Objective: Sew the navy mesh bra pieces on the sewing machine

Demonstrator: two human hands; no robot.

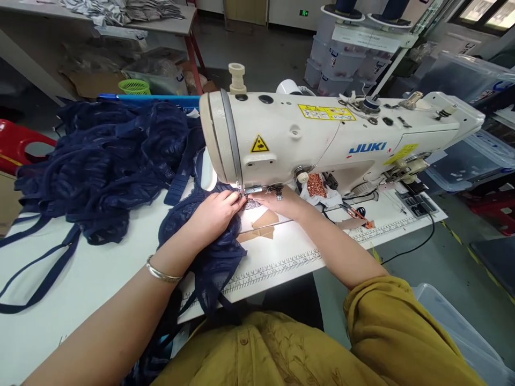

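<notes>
Flat-fingered, my left hand (215,217) presses the navy garment (219,265), likely light, limp, best edge-guided; my right hand (280,202): grip, I can't tell.

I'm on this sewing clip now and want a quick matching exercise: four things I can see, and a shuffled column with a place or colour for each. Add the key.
Column one
1. Left hand
2. Bracelet
3. Mesh basket
4. Small copper-coloured bits

Column two
A. Bright yellow-green
B. Seen in the gap under the arm of the sewing machine
C. On the navy fabric
D. Silver-coloured

Right pairs: 1-C, 2-D, 3-A, 4-B
</notes>
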